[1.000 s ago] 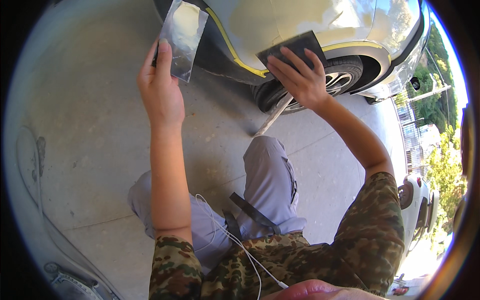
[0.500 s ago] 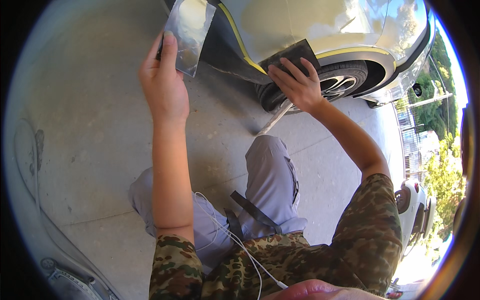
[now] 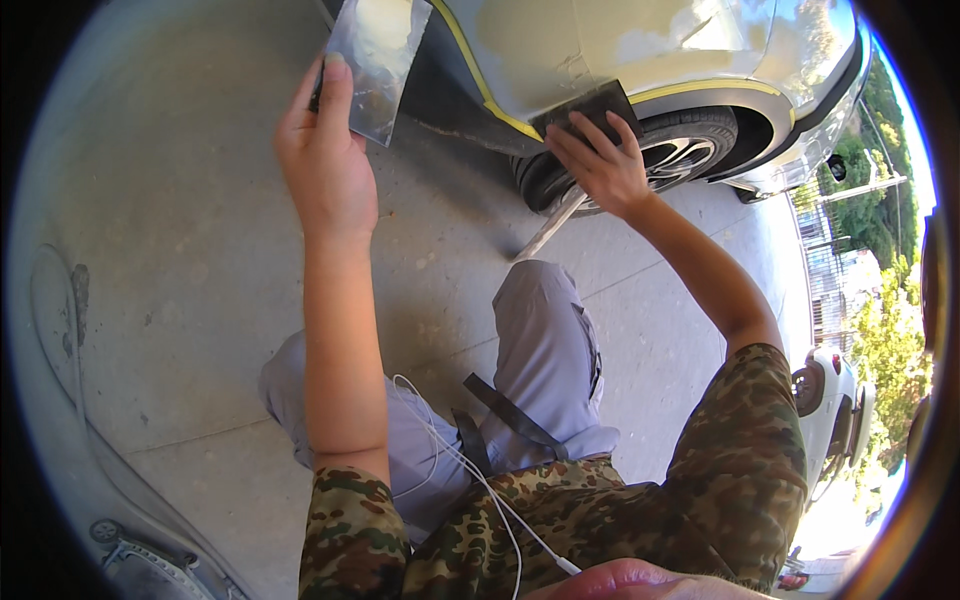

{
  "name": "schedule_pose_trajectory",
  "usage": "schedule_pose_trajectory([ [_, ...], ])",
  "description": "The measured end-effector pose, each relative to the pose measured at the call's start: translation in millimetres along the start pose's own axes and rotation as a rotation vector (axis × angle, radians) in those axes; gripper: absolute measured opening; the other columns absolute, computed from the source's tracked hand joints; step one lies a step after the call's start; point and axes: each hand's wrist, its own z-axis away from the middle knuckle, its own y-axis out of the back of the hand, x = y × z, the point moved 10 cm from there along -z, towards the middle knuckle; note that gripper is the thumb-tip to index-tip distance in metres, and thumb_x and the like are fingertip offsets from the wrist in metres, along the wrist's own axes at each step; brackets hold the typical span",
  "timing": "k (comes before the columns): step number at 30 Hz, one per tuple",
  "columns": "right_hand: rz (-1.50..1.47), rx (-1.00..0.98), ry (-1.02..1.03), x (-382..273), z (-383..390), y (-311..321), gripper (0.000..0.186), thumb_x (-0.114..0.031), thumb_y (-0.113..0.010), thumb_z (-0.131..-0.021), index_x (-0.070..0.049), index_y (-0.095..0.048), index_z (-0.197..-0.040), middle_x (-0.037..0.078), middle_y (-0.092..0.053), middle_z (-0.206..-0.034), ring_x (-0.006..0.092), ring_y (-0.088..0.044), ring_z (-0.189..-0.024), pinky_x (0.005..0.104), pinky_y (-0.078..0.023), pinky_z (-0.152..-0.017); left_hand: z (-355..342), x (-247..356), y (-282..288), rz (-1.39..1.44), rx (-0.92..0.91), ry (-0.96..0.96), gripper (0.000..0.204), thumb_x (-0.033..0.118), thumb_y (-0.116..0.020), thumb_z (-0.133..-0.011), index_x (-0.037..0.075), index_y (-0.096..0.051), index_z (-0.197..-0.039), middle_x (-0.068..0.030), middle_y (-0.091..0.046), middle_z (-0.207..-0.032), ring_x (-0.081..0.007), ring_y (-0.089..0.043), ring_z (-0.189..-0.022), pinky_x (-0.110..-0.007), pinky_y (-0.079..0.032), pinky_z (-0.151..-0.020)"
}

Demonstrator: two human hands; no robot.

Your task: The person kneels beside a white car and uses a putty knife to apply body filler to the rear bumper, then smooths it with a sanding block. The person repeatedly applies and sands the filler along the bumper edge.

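My left hand is raised and grips a flat shiny metal plate smeared with pale filler. My right hand presses a dark sanding pad flat against the lower body panel of a pale car, just above its yellow masking tape line. The panel around the pad shows a dull, patchy sanded area. I am kneeling on the concrete, and my grey trouser leg points toward the car.
The car's front wheel stands just right of my right hand. A thin pale rod lies on the concrete below the sill. A white earphone cable hangs over my lap. Another white vehicle is parked at the right.
My right hand has slid the sanding pad slightly along the panel. My left hand with the metal plate has lifted a little higher toward the car.
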Motion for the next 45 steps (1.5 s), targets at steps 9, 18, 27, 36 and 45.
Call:
schedule_pose_trajectory([
  [9,0.110,0.179,-0.094,42,-77,61,0.036,-0.019,-0.069,-0.086,-0.021,-0.079,-0.121,-0.006,-0.070,-0.135,0.0175,-0.062,-0.132,0.0490,-0.040,-0.108,1,-5,-7,-0.002,-0.006,0.022,0.047,0.026,-0.063,-0.110,-0.010,-0.061,-0.139,-0.0125,-0.067,-0.136,-0.0192,-0.064,-0.124,-0.033,-0.048,-0.109],
  [18,0.080,-0.014,0.011,0,-55,7,0.035,-0.021,-0.068,-0.085,-0.013,-0.078,-0.117,-0.001,-0.067,-0.134,0.0227,-0.057,-0.135,0.0531,-0.043,-0.109,2,-2,-1,-0.034,0.029,0.039,0.050,0.027,-0.062,-0.110,-0.010,-0.058,-0.142,-0.0131,-0.065,-0.140,-0.0202,-0.063,-0.127,-0.034,-0.047,-0.111],
  [27,-0.016,-0.066,0.009,-7,-20,13,0.039,-0.019,-0.067,-0.085,-0.012,-0.076,-0.122,0.001,-0.064,-0.139,0.0247,-0.054,-0.138,0.0550,-0.040,-0.113,6,-6,-12,-0.022,-0.028,0.062,0.050,0.027,-0.064,-0.109,-0.011,-0.059,-0.141,-0.0121,-0.067,-0.135,-0.0179,-0.063,-0.123,-0.032,-0.049,-0.106],
  [36,-0.708,0.501,-0.842,67,-37,110,0.031,0.010,-0.061,-0.095,0.002,-0.075,-0.122,0.019,-0.076,-0.115,0.0291,-0.074,-0.103,0.0330,-0.057,-0.088,26,-34,-49,-0.129,-0.140,0.142,0.054,0.030,-0.063,-0.109,-0.010,-0.057,-0.146,-0.0123,-0.069,-0.132,-0.0125,-0.065,-0.117,-0.022,-0.052,-0.090],
  [45,-0.899,0.561,-0.926,58,-59,84,0.031,0.009,-0.063,-0.095,-0.001,-0.076,-0.121,0.016,-0.077,-0.115,0.0282,-0.075,-0.100,0.0338,-0.058,-0.087,46,-41,-82,-0.094,-0.262,0.048,0.046,0.025,-0.060,-0.111,-0.008,-0.061,-0.144,-0.0069,-0.073,-0.121,-0.0064,-0.063,-0.101,-0.020,-0.048,-0.089],
])
